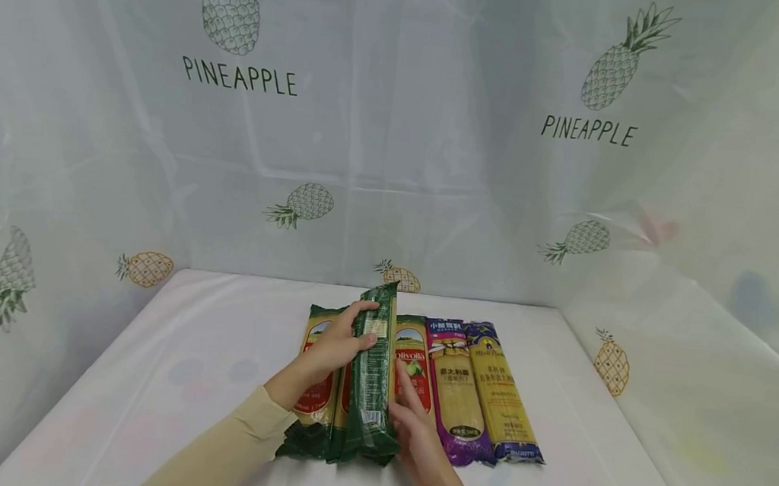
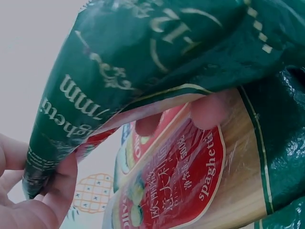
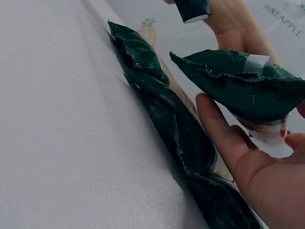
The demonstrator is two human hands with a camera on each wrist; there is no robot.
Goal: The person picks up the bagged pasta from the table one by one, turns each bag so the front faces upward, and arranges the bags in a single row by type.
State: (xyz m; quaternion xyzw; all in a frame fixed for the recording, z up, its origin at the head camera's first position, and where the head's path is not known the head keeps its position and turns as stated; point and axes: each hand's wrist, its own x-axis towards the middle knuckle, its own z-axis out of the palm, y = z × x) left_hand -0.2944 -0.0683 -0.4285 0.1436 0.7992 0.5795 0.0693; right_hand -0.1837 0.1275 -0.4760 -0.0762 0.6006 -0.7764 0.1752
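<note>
The left hand point(image 1: 333, 345) curls its fingers around the far part of the dark green spaghetti pack point(image 1: 373, 379), and the right hand point(image 1: 416, 428) presses straight fingers against its near right side. The pack stands on its edge, tilted, above the row of 4 flat packs on the white table point(image 1: 166, 378): 2 Olivolla packs point(image 1: 413, 363), then a purple pack point(image 1: 453, 389) and a blue-and-yellow pack point(image 1: 504, 397) to the right.

A long dark green spaghetti packet point(image 1: 374, 375) is held raised on its edge, tilted above the row of green-and-red spaghetti packets point(image 1: 414, 367) lying flat, its far end lifted and its near end lower.
</note>
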